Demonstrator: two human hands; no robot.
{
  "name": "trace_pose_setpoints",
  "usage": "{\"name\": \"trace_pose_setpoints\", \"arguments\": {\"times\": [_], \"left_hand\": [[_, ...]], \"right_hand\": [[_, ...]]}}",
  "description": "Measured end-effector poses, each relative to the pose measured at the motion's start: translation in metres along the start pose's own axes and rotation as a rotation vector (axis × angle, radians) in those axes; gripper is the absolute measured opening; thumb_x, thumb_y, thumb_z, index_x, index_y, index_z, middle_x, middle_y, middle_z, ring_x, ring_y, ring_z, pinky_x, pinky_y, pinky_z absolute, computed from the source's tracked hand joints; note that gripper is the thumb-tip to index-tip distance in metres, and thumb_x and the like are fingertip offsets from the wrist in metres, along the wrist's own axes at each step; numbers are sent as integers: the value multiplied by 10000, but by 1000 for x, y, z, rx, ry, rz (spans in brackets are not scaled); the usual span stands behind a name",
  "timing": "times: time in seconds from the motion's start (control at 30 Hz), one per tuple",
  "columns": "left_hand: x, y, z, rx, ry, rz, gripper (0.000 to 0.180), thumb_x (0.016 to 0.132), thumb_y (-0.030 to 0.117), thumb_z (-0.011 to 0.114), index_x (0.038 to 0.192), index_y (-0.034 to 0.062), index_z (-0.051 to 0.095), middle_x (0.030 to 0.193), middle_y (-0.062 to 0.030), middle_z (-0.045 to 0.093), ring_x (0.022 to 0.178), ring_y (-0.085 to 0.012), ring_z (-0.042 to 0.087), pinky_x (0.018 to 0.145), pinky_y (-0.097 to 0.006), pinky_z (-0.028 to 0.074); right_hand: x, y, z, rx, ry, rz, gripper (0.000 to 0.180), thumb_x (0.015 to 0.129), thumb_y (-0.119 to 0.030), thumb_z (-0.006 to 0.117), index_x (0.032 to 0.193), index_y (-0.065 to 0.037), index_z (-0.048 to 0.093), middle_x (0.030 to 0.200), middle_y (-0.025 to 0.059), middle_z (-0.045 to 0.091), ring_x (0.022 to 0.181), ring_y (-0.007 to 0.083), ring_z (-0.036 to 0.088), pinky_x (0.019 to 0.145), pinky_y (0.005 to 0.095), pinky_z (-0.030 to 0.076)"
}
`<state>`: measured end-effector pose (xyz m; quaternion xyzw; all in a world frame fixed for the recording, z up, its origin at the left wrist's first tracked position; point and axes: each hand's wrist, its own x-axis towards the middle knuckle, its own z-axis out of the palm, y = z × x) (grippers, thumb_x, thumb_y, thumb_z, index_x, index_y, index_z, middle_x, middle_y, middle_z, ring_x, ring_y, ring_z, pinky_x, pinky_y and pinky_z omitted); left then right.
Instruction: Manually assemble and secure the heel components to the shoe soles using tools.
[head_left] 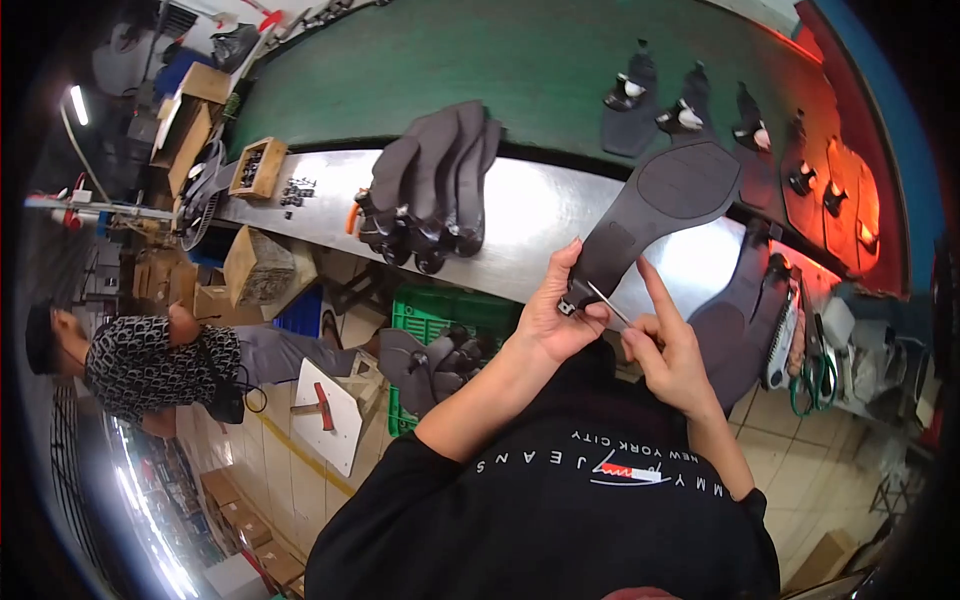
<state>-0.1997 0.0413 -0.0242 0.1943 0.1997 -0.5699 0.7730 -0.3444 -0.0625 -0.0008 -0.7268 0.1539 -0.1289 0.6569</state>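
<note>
A dark grey sole-shaped piece (pixel 620 225), with a stitched-looking oval outline on its broad end, is held up over the bench edge. Its narrow end sits in my left hand (pixel 560 318), closed with the thumb on top. A small shiny black-and-metal bit (pixel 567 304) shows at that end, by my fingers. My right hand (pixel 675 360) pinches a thin metal rod-like tool (pixel 611 305), its tip close to the narrow end; the index finger stretches up along the piece. Whether the tip touches is unclear.
A pile of similar grey pieces (pixel 440 170) lies on the metal bench (pixel 535 190). Several more rest on the green belt (pixel 400 60), some in red light. Scissors (pixel 815 375) hang at right. A green crate (pixel 410 310) stands below; a person (pixel 150 365) is at left.
</note>
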Motion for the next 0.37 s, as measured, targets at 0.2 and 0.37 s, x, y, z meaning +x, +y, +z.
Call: {"name": "trace_pose_setpoints", "arguments": {"times": [0.2, 0.37], "left_hand": [[3, -23, 1, 29, 1, -28, 210, 877, 359, 668, 933, 162, 622, 817, 23, 657, 584, -78, 545, 402, -213, 314], [-5, -30, -1, 25, -6, 0, 196, 877, 364, 666, 929, 184, 608, 846, 30, 652, 590, -70, 525, 400, -207, 318]], "right_hand": [[-4, 30, -4, 51, 36, -36, 562, 872, 20, 542, 1414, -17, 398, 608, 38, 548, 535, 101, 507, 568, 249, 432], [-9, 30, -5, -55, 67, -60, 469, 881, -2, 571, 1342, 17, 486, 630, 44, 566, 554, 94, 520, 563, 257, 439]]}}
